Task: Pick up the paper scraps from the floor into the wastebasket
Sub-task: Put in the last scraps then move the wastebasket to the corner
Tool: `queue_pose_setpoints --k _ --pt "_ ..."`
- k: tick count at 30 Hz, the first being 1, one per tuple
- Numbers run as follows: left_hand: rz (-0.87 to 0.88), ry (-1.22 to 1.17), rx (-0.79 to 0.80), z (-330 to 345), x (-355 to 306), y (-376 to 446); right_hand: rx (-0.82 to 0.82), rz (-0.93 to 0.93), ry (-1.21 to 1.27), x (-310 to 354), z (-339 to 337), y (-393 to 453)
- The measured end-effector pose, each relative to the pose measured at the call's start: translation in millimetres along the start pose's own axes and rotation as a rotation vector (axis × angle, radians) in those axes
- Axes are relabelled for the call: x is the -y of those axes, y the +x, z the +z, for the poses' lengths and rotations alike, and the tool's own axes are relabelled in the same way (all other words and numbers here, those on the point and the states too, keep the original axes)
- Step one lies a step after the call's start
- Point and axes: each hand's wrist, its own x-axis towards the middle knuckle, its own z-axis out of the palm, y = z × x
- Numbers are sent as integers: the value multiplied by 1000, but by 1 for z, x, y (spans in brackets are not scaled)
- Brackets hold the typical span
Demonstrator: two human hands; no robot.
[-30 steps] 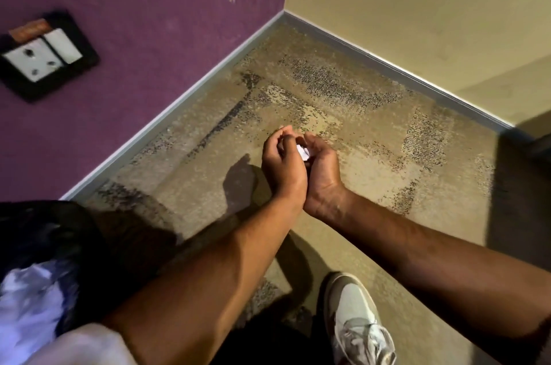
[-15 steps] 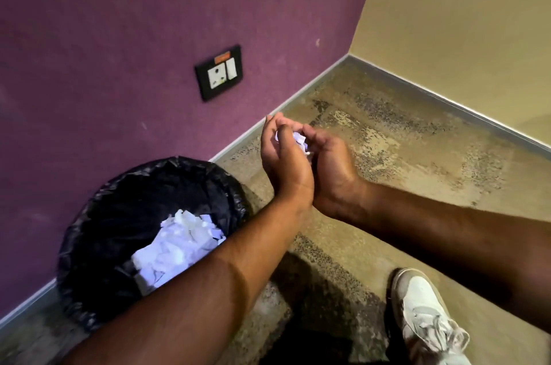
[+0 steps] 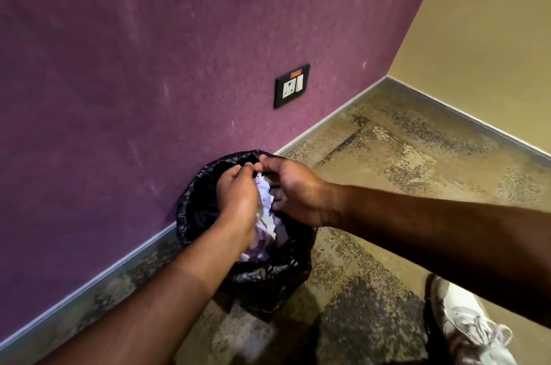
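A wastebasket (image 3: 190, 212) lined with a black bag stands on the floor against the purple wall, white paper scraps (image 3: 264, 248) piled inside it. Both my hands hover right over its opening. My left hand (image 3: 238, 196) and my right hand (image 3: 298, 191) are cupped toward each other, fingertips meeting at the top and palms slightly apart. A bunch of white paper scraps (image 3: 265, 196) shows in the gap between the palms. My left forearm hides the near part of the basket's mouth.
A black wall socket (image 3: 292, 86) sits on the purple wall above the basket. A beige wall meets it in the corner at the right. My white sneaker (image 3: 465, 329) stands on the mottled carpet (image 3: 402, 173) at the lower right.
My cupped hands carried the scraps from the carpet near the corner leftward to above the wastebasket. The palms have parted a little, showing more of the paper.
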Motion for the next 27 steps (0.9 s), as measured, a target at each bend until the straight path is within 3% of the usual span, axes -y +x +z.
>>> queue_pose_setpoints --k 5,9,12,16,20,23,27 --pt "-13 158 18 -30 -3 16 -51 19 -177 -5 -10 22" --pt "376 553 -7 -48 3 31 -151 -164 -304 -15 -22 35" --pt "599 889 -81 -68 6 39 -328 -379 -672 -23 -38 39" --pt "419 1041 -99 -86 11 45 -512 -526 -987 -31 -55 34" --pt "162 1028 -76 -80 0 36 -629 -369 -998 -40 -60 30" --pt "-45 1026 -84 -78 -12 35 -606 -191 -900 -43 -60 30" --pt "-114 1070 -50 -77 -27 34 -556 49 -852 -40 -54 25"
